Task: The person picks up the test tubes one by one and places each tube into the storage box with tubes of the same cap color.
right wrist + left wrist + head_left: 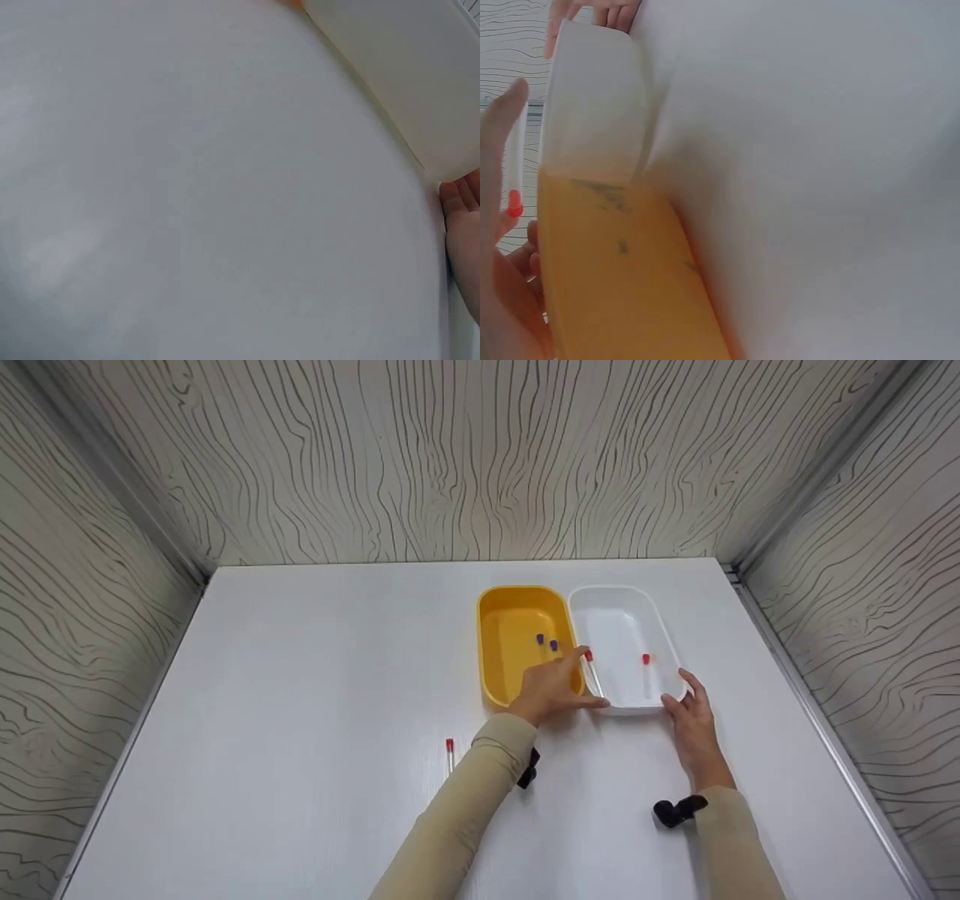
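Observation:
My left hand (pixel 551 686) reaches across the near right part of the yellow tray (pixel 491 690). Lengthwise between its thumb and index finger it holds a clear tube with a red cap (pixel 589 656), at the left side of the white tray (pixel 652 607). In the left wrist view, the tube's red cap (pixel 515 202) points down, beside the trays' walls. With my right hand (pixel 694 724) I grip the white tray's near right corner, thumb at the front rim and fingers along the outside. Another red-capped tube (pixel 646 660) lies inside the white tray.
Two blue-capped tubes (pixel 540 639) lie in the yellow tray, which stands right beside the white one. On the white table (pixel 300 720), a red-capped tube (pixel 450 746) is partly hidden by my left sleeve. Patterned panels (pixel 450 457) rise behind the table and at both sides.

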`<state>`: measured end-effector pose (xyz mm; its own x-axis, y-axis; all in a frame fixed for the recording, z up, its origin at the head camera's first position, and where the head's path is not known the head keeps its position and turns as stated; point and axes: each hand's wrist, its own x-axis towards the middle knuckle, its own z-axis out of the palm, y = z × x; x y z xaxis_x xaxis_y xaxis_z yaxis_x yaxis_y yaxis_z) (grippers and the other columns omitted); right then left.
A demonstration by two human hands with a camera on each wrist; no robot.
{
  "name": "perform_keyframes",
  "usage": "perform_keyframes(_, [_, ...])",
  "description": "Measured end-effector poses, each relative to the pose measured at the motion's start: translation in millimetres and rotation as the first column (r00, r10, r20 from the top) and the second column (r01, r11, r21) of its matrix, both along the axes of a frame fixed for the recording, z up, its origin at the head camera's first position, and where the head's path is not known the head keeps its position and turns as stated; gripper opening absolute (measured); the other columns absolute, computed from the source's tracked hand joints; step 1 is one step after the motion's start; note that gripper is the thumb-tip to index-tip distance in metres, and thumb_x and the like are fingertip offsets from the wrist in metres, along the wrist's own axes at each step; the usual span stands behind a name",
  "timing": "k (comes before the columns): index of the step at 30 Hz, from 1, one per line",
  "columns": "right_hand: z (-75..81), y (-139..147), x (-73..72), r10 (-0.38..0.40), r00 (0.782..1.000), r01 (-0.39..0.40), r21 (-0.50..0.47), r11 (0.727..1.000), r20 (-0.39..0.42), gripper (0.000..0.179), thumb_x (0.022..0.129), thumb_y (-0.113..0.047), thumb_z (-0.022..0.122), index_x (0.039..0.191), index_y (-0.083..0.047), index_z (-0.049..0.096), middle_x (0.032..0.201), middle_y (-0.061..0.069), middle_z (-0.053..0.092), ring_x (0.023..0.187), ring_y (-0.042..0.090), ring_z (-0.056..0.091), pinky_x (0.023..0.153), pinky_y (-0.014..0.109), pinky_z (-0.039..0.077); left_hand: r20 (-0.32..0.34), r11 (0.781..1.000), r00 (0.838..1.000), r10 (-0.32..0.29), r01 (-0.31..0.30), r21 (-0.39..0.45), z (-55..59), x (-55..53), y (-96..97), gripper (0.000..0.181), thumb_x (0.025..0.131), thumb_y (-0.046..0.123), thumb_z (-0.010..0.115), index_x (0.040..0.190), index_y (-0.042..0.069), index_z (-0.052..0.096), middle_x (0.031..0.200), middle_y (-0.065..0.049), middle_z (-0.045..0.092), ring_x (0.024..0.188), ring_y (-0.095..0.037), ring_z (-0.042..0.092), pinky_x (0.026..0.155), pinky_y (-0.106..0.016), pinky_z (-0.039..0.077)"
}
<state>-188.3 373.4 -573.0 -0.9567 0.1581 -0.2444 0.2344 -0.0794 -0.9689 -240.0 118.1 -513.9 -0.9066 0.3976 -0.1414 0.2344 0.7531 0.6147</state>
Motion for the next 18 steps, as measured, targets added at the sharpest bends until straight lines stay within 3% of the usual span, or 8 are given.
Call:
perform_keyframes(5, [0.9, 0.9, -0.4, -0.010, 1.000, 0.010, -0.015, 1.000, 0.002, 0.067, 0.098, -0.017, 0.055, 0.151, -0.038, 0.019, 0.165, 0.004, 0.003, 0.153, 0.022, 0.013, 0.119, 0.023, 0.025, 0.051, 1.000, 0.998, 0.026, -0.027, 0.010, -0.2, -2.1, 5.2, 0.093, 0.068, 0.072, 0.068, 0.148, 0.041, 0.030, 0.116, 0.006, 0.063, 0.104, -0.014, 0.052, 0.105, -0.039, 0.039])
perform_keyframes(11, [-0.3, -0.3, 0.3, -0.007, 1.000, 0.008, -0.025, 1.000, 0.008, 0.069, 0.098, -0.014, 0.055, 0.151, -0.039, 0.019, 0.166, 0.003, 0.001, 0.153, 0.021, 0.011, 0.122, 0.031, 0.018, 0.080, 0.998, 0.996, 0.047, -0.049, 0.026, 0.0, -3.4, 8.2, 0.094, 0.067, 0.070, 0.068, 0.148, 0.041, 0.031, 0.135, 0.006, 0.058, 0.114, -0.015, 0.053, 0.113, -0.044, 0.035])
perform_keyframes(15, [-0.9, -1.0, 0.6, -0.012, 1.000, 0.012, -0.029, 1.000, 0.008, 0.069, 0.098, -0.014, 0.055, 0.151, -0.039, 0.019, 0.166, 0.002, 0.000, 0.154, 0.021, 0.010, 0.123, 0.033, 0.017, 0.109, 0.997, 0.992, 0.065, -0.068, 0.021, -0.2, -4.4, 9.0, 0.094, 0.067, 0.068, 0.070, 0.148, 0.041, 0.031, 0.139, 0.006, 0.056, 0.119, -0.017, 0.052, 0.115, -0.046, 0.033])
perform_keyframes(18, [-1.1, -1.1, 0.6, -0.015, 1.000, 0.015, -0.030, 0.999, 0.010, 0.069, 0.098, -0.014, 0.055, 0.151, -0.039, 0.020, 0.166, 0.002, 0.001, 0.153, 0.020, 0.011, 0.122, 0.027, 0.021, 0.105, 0.998, 0.993, 0.060, -0.061, 0.006, -0.6, -5.1, 9.1, 0.094, 0.068, 0.067, 0.071, 0.148, 0.040, 0.030, 0.135, 0.005, 0.058, 0.117, -0.017, 0.053, 0.114, -0.044, 0.034])
